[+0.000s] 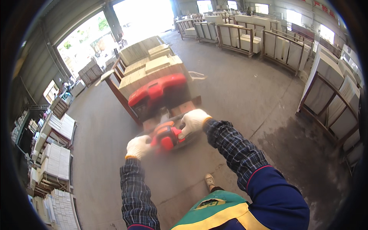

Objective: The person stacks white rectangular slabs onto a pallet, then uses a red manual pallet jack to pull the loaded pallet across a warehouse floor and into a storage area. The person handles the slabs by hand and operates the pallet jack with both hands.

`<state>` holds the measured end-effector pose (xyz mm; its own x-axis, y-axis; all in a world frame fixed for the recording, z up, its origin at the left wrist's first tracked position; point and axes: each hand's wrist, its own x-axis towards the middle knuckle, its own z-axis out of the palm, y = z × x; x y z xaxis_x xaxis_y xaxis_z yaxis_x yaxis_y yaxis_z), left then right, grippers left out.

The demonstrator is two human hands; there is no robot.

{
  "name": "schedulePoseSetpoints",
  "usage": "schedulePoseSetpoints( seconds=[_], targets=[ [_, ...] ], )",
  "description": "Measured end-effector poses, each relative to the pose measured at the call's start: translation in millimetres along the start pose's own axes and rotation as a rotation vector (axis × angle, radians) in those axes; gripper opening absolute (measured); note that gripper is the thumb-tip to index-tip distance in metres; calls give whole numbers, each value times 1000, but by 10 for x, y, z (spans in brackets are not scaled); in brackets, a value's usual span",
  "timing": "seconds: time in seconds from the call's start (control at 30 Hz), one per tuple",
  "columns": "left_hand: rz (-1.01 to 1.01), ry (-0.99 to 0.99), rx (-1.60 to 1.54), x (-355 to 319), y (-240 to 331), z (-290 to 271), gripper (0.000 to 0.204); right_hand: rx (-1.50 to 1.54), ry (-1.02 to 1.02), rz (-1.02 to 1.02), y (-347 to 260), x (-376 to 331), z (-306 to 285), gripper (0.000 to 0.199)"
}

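Both my hands wear white work gloves and grip the red and black control handle (167,137) of an electric pallet truck. My left hand (138,147) is closed round the handle's left side. On the right side my right hand (194,121) is closed, its thumb close to the red part in the middle. Just ahead is the truck's red body (158,92). Beyond it stands a brown-framed rack loaded with pale stone slabs (147,71), some lying flat on top. The area round my left hand is hazy.
Racks of upright slabs (329,101) stand along the right, with more racks (237,38) at the far right. Stacked slabs (56,163) line the left. Bright doorways (143,17) open at the back. A dark wet patch (303,165) marks the grey floor (234,92) to my right.
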<state>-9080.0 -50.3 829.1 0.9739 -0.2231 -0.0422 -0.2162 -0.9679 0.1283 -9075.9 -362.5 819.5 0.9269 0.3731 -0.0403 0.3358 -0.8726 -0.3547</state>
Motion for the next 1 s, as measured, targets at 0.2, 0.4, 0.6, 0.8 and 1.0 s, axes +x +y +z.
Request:
schedulePoseSetpoints(
  seconds=[0.2, 0.4, 0.6, 0.8, 1.0],
  targets=[
    [84, 24, -11, -252, 82, 67, 70, 10, 5, -16, -52, -364, -59, 71],
    [86, 34, -15, -646, 148, 50, 71, 27, 40, -5, -247, -693, -26, 62],
    [16, -67, -34, -1008, 250, -27, 76, 12, 52, -11, -415, -984, 18, 63],
    [66, 17, -39, -1259, 253, -59, 59, 45, 96, -54, -465, -1148, 109, 66],
    [24, 26, -53, -1615, 366, -62, 55, 55, 58, -72, -504, -1396, 125, 70]
  ],
)
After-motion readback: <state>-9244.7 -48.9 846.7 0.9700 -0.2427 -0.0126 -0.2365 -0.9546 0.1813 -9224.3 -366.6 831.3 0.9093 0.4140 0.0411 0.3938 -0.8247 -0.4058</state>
